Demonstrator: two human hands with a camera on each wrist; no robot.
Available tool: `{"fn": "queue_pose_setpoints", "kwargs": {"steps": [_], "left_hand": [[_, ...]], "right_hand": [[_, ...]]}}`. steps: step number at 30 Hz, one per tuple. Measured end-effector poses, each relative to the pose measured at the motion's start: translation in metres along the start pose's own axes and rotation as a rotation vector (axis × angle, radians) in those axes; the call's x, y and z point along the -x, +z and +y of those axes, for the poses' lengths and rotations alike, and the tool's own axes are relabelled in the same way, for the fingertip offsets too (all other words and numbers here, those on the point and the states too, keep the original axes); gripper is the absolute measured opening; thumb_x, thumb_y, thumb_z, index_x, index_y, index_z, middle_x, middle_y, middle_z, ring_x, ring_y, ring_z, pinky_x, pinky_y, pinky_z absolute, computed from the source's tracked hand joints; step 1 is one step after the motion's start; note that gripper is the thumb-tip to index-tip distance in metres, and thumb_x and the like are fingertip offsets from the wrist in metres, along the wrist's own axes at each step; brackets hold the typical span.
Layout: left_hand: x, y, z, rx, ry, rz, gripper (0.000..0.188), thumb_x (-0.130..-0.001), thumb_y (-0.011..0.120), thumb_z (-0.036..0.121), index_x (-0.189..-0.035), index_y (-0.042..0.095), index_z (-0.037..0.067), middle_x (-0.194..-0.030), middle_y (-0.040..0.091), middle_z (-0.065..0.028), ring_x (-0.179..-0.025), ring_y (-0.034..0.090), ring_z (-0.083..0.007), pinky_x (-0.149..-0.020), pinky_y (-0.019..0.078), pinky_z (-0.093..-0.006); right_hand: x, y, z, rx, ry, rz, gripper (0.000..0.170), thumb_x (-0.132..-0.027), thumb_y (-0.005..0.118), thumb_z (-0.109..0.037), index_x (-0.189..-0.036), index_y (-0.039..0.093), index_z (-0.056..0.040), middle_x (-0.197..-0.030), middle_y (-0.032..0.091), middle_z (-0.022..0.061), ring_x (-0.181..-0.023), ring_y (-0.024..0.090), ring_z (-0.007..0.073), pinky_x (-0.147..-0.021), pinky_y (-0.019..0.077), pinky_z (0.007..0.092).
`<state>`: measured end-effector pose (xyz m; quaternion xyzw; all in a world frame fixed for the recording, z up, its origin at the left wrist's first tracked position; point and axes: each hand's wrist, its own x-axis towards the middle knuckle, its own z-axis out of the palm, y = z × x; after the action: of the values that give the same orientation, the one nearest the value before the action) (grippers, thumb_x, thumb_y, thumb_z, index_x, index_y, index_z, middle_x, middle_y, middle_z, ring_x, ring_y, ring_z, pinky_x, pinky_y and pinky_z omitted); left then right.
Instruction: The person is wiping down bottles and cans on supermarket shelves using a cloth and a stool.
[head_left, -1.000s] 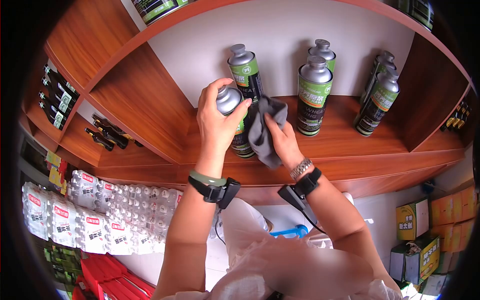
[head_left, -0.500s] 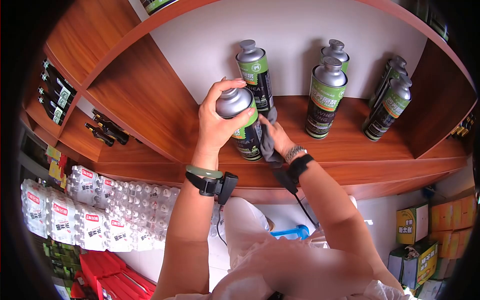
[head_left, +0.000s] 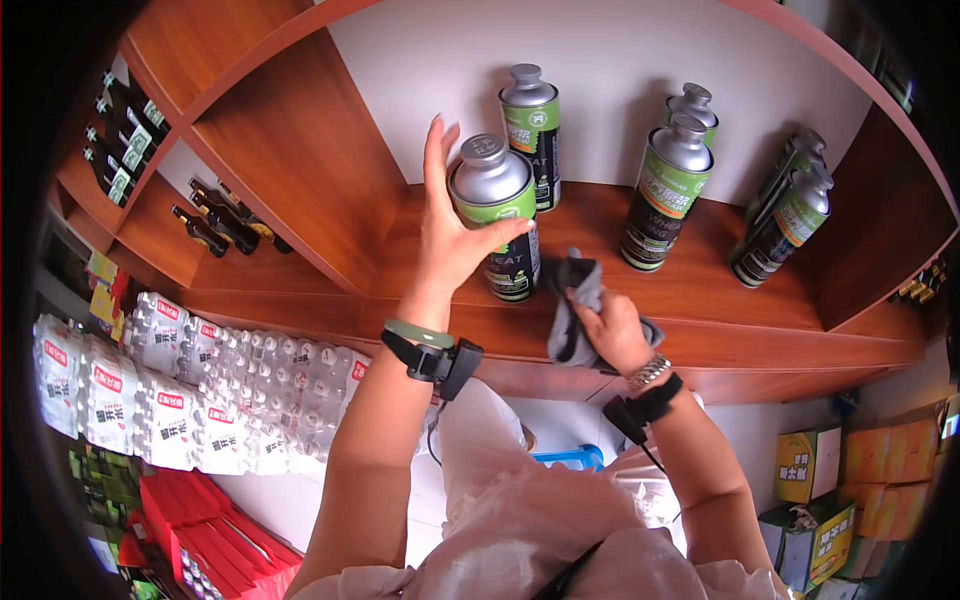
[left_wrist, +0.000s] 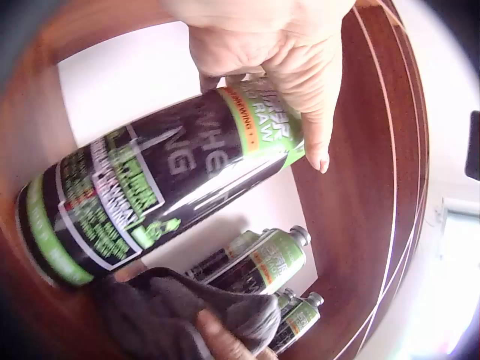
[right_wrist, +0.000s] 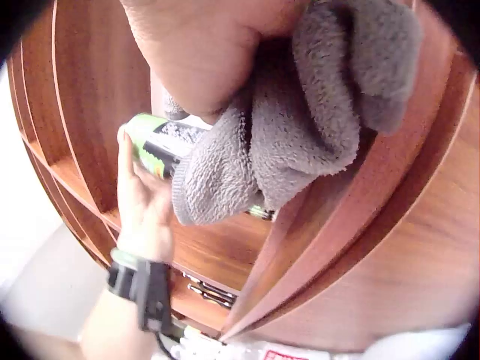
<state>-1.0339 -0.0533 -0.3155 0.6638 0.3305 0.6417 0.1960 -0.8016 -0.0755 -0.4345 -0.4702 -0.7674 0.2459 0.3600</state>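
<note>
My left hand (head_left: 450, 235) is at the silver shoulder of a black-and-green beer can (head_left: 512, 265) with a screw cap, upright near the shelf's front edge. Its fingers stretch straight up beside the cap and its thumb lies across the green band. In the left wrist view the thumb (left_wrist: 319, 139) reaches past the can's upper label. To the right, my right hand (head_left: 618, 332) grips a bunched grey cloth (head_left: 575, 325) over the shelf's front edge, apart from the can. In the right wrist view the fluffy cloth (right_wrist: 285, 142) hangs in folds from that hand.
Behind stands another such can (head_left: 532, 125); pairs more stand at the middle (head_left: 668, 195) and right (head_left: 785, 230). An upright wooden divider (head_left: 290, 150) borders the bay at left, with dark bottles (head_left: 210, 225) beyond. Packs of bottled water (head_left: 180, 400) and cartons (head_left: 810, 465) are on the floor.
The cloth came away from the can's right side, and my right hand moved it right and toward the front edge. My left fingers, bent over the cap before, have straightened upward.
</note>
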Motion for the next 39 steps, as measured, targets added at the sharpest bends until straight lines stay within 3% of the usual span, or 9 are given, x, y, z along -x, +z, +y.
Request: {"fn": "queue_pose_setpoints", "kwargs": {"steps": [4,7,11,13,15,23,29,33,39], "left_hand": [[0.032,0.007,-0.034,0.194,-0.185,0.018,0.136,-0.064,0.093,0.008,-0.161,-0.003,0.010,-0.149,0.043,-0.0164,-0.134,0.048,-0.0269,-0.110,0.0422,-0.0419],[0.036,0.009,-0.033,0.102,-0.333,0.064,0.110,-0.064,0.092,0.009,-0.152,0.025,0.005,-0.136,0.055,-0.0137,-0.125,0.055,-0.0248,-0.106,0.0450,-0.0414],[0.040,0.009,-0.029,0.087,-0.215,0.211,0.098,-0.062,0.094,0.015,-0.142,0.038,0.003,-0.132,0.057,-0.0135,-0.121,0.057,-0.0233,-0.104,0.0462,-0.0413],[0.053,-0.002,-0.033,0.084,-0.232,0.290,0.095,-0.063,0.094,0.013,-0.140,0.039,0.002,-0.130,0.058,-0.0146,-0.117,0.060,-0.0233,-0.102,0.0479,-0.0407],[0.064,-0.018,-0.023,0.148,-0.214,0.378,0.096,-0.062,0.094,0.010,-0.140,0.038,0.003,-0.129,0.058,-0.0145,-0.116,0.061,-0.0232,-0.101,0.0491,-0.0403],[0.142,-0.094,0.045,0.107,-0.509,0.699,0.075,-0.065,0.082,-0.010,-0.133,0.050,-0.003,-0.125,0.061,-0.0138,-0.112,0.063,-0.0220,-0.101,0.0502,-0.0389],[0.196,-0.131,0.074,0.016,-0.699,0.675,0.086,-0.062,0.086,0.001,-0.138,0.047,-0.005,-0.130,0.058,-0.0157,-0.120,0.059,-0.0266,-0.105,0.0472,-0.0416],[0.208,-0.147,0.065,-0.015,-0.445,0.566,0.093,-0.063,0.090,0.010,-0.141,0.042,-0.003,-0.136,0.054,-0.0184,-0.123,0.057,-0.0292,-0.106,0.0464,-0.0439],[0.228,-0.157,0.063,0.008,-0.460,0.570,0.103,-0.062,0.092,0.013,-0.146,0.035,0.001,-0.137,0.054,-0.0175,-0.123,0.057,-0.0292,-0.104,0.0502,-0.0450]], "right_hand": [[0.001,-0.033,-0.025,-0.129,0.016,0.119,0.026,-0.089,0.068,-0.013,-0.111,0.063,-0.0007,-0.085,0.068,0.0263,-0.080,0.066,0.0443,-0.070,0.0520,0.0476],[-0.012,-0.042,-0.045,-0.064,-0.218,0.266,0.029,-0.088,0.068,-0.009,-0.115,0.063,-0.0018,-0.097,0.068,0.0239,-0.082,0.066,0.0408,-0.071,0.0526,0.0441],[-0.025,-0.018,-0.018,0.403,-0.373,0.141,0.053,-0.083,0.070,-0.005,-0.134,0.056,-0.0045,-0.137,0.053,0.0236,-0.120,0.055,0.0404,-0.102,0.0452,0.0483],[-0.012,0.003,0.004,0.425,-0.279,-0.124,0.073,-0.089,0.071,-0.034,-0.151,0.042,-0.0103,-0.151,0.041,0.0241,-0.140,0.039,0.0408,-0.117,0.0291,0.0539],[-0.011,0.004,-0.002,0.512,-0.346,-0.182,0.072,-0.093,0.062,-0.050,-0.153,0.040,-0.0163,-0.154,0.039,0.0236,-0.143,0.037,0.0402,-0.120,0.0253,0.0533],[-0.079,0.059,-0.027,0.400,-0.378,-0.409,0.055,-0.101,0.053,-0.036,-0.151,0.043,-0.0156,-0.157,0.035,0.0218,-0.148,0.030,0.0390,-0.119,0.0263,0.0536],[-0.163,0.130,-0.033,0.357,-0.448,-0.431,0.054,-0.102,0.052,-0.034,-0.150,0.042,-0.0124,-0.158,0.033,0.0234,-0.146,0.030,0.0433,-0.120,0.0268,0.0516],[-0.206,0.164,-0.040,0.400,-0.395,-0.428,0.054,-0.103,0.049,-0.035,-0.152,0.040,-0.0137,-0.159,0.030,0.0250,-0.146,0.029,0.0443,-0.119,0.0262,0.0533],[-0.233,0.185,-0.045,0.450,-0.359,-0.431,0.056,-0.102,0.046,-0.042,-0.153,0.040,-0.0180,-0.160,0.030,0.0214,-0.148,0.029,0.0401,-0.119,0.0270,0.0558]]}}
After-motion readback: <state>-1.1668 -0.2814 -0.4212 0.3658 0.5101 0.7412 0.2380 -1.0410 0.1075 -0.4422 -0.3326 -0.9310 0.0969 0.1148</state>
